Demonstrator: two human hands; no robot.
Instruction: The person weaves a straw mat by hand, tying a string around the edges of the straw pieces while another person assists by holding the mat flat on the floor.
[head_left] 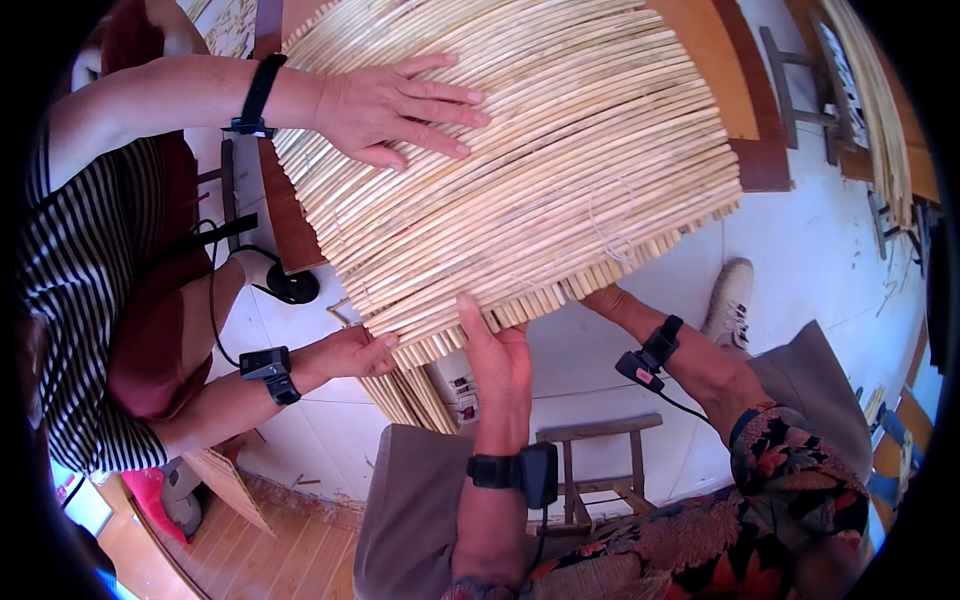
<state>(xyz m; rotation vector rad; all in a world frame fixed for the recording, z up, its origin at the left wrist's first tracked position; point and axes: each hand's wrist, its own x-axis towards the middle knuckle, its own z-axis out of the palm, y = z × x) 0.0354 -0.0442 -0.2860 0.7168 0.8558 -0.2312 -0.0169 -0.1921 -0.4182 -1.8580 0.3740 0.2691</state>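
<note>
A mat of pale reed-like stalks (540,180), laid side by side and tied with thin thread, spans the upper middle. My left hand (497,350) grips its near edge, thumb on top and fingers underneath. My right hand (605,300) reaches under the same edge farther right; its fingers are hidden beneath the mat. A loose loop of thread (612,235) lies on top near that edge. A co-worker's spread hand (400,108) rests flat on the mat, and that person's other hand (365,352) pinches its near left corner.
Under the mat stands a brown table (765,165). A small wooden stool (600,430) stands between my knees. Loose stalks (410,400) lean below the mat's left corner. More long stalks (885,120) and a wooden frame (790,85) stand at right. The co-worker sits at left.
</note>
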